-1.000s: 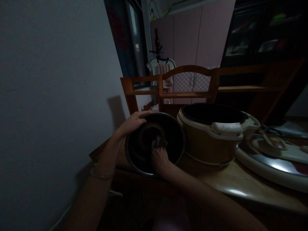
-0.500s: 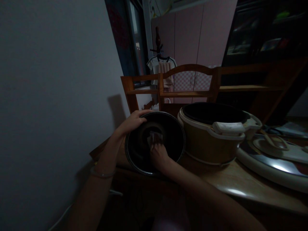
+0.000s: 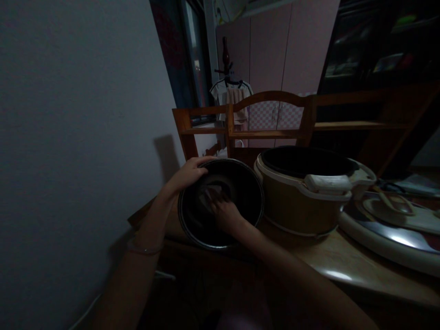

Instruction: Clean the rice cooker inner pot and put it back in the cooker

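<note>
Wiping appears under way: the inner pot is tilted, left of the cooker body; the lid lies off, to its right. The left hand clasps the inner pot's rim, thumb inside; the right hand, fingers nearly closed, pinches a blurred cloth inside. Remaining surface cannot be determined.

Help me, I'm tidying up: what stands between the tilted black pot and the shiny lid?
The big cooker stands there, between the tilted pot and the shiny lid; the head view shows it.
</note>
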The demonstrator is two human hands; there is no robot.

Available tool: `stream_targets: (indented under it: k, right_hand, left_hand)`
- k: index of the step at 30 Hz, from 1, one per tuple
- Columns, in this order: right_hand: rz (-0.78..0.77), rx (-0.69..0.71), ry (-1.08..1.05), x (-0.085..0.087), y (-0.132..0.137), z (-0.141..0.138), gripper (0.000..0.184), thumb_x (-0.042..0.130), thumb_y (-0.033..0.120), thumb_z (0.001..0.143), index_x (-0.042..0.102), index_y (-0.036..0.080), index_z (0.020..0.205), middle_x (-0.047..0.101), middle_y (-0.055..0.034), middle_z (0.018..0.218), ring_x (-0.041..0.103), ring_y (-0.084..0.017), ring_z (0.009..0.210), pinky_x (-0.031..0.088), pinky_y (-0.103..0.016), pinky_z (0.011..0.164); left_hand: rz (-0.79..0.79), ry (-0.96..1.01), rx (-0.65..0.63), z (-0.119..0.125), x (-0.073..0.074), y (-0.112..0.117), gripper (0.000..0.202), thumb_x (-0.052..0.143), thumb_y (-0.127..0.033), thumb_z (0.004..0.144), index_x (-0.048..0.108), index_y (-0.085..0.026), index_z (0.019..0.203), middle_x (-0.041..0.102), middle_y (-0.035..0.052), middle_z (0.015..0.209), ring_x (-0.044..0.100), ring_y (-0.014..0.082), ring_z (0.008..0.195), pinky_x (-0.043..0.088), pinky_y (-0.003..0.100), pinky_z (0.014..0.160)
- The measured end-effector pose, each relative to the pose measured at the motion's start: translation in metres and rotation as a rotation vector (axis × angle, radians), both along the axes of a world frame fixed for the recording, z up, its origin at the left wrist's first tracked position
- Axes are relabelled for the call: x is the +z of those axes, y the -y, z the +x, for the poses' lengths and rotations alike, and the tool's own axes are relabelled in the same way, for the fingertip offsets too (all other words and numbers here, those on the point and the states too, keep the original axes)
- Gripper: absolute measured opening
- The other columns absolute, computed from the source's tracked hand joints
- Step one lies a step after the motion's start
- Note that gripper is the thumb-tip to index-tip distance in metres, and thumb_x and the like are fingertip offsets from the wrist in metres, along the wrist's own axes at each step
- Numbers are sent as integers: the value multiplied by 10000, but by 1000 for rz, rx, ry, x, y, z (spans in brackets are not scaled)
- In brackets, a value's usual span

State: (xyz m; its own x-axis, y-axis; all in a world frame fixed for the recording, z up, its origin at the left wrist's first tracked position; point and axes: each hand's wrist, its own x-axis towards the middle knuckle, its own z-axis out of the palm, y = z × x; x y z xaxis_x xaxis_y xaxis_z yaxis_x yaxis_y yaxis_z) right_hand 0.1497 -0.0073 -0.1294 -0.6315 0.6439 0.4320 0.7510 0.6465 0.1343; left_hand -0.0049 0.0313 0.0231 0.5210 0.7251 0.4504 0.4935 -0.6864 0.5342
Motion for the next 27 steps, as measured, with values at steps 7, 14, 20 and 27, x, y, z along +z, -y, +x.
stream_targets:
  k: [7,14,20,27]
  right_hand:
    - [-71,126,43,7,5,8,665,498,177,886,308,172,1523,247,-73,1605,126,-216,1499,142,-433,1224]
    - [-152,144,139,8,17,15,599,488,178,920,360,243,1501,289,-30,1592,149,-204,1495,160,-438,1218]
    - [-248,-83,192,10,34,12,525,428,173,948,425,261,1465,344,-42,1566,247,-242,1467,403,-444,1074]
    - [-263,-270,165,11,40,21,382,428,139,914,671,146,1208,644,-204,1252,625,-300,1128,508,-456,896]
  left_hand:
    - [-12,9,14,1,0,-1,609,495,-107,693,639,-218,1274,682,8,1243,607,218,1148,426,381,1072]
    - [-55,42,30,-1,0,2,581,519,-125,701,648,-200,1263,695,16,1219,617,223,1134,426,391,1076]
    - [-50,22,-12,-1,1,3,572,524,-128,713,648,-217,1265,689,7,1231,613,218,1135,426,388,1076]
    - [-78,34,-31,3,2,8,589,517,-123,705,643,-221,1271,694,-2,1220,625,222,1114,443,387,1056]
